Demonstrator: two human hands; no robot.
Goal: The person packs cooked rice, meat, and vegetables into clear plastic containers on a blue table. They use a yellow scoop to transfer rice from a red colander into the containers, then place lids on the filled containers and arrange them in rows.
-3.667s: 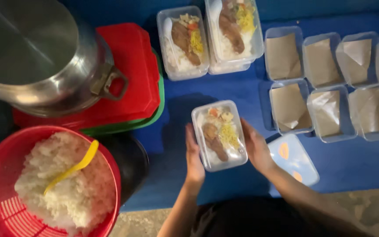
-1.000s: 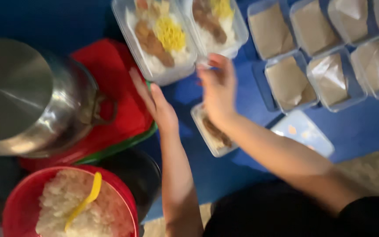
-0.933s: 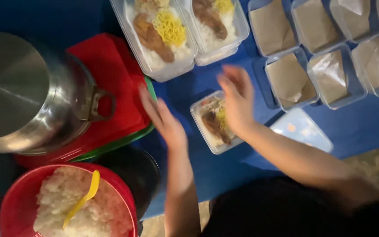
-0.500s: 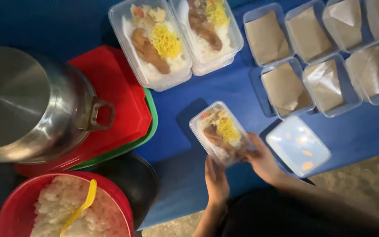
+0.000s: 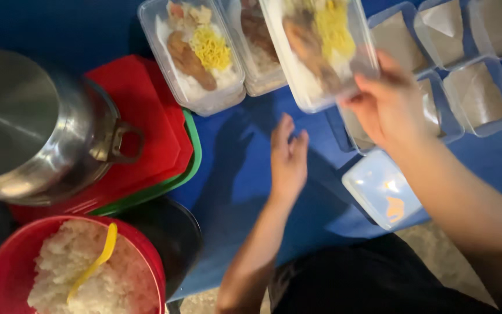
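1. Clear plastic meal container [image 5: 319,49], rectangular and filled with white rice, a brown piece of meat and yellow shredded topping, is held lifted above the blue table surface [image 5: 245,174] at the upper middle of the view. The picture is blurred at this container.
2. Right hand [image 5: 387,102] grips the near end of the lifted container, fingers curled around its rim.
3. Left hand [image 5: 287,157] is open and holds nothing. Its fingers are extended over the blue surface, below and to the left of the lifted container and apart from it.
4. Second filled container [image 5: 197,55] stands on the blue surface to the left of the lifted one. It shows rice, brown meat and yellow topping, and has no lid.
5. Third filled container [image 5: 257,40] stands between the second one and the lifted one, which partly covers it.
6. Empty clear containers [image 5: 476,93], each lined with a brown paper sheet, stand in rows at the upper right.
7. Translucent lid [image 5: 382,189], rectangular with rounded corners, lies flat on the blue surface, near the right forearm.
8. Red rectangular lid [image 5: 146,128] rests on a green tray edge [image 5: 193,154] at the left.
9. Steel pot [image 5: 30,125] with a side handle sits on the red lid.
10. Red basin [image 5: 7,261] at the lower left holds cooked white rice [image 5: 71,273] and a yellow scoop [image 5: 97,261].
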